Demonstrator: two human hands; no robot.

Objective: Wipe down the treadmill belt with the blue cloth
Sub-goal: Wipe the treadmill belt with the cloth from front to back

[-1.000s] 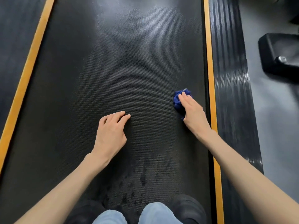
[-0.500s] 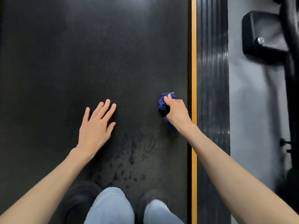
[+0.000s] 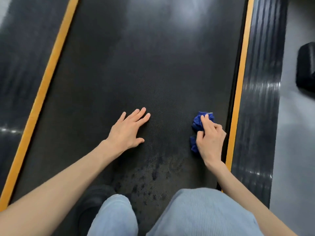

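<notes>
Clamping the blue cloth (image 3: 198, 120) against the treadmill belt (image 3: 136, 65), right hand (image 3: 211, 142) fingers (image 3: 208, 123) curl (left hand (image 3: 127, 133) flat, fingers apart).

The black treadmill belt (image 3: 136, 65) bears a bunched blue cloth (image 3: 198, 122) near its right orange strip (image 3: 238, 92) — and dark speckles (image 3: 153, 174) nearer the person.

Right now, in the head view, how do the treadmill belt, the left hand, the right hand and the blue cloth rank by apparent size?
1. The treadmill belt.
2. The left hand and right hand, about alike, unranked.
3. The blue cloth, partly covered by the right hand.
</notes>
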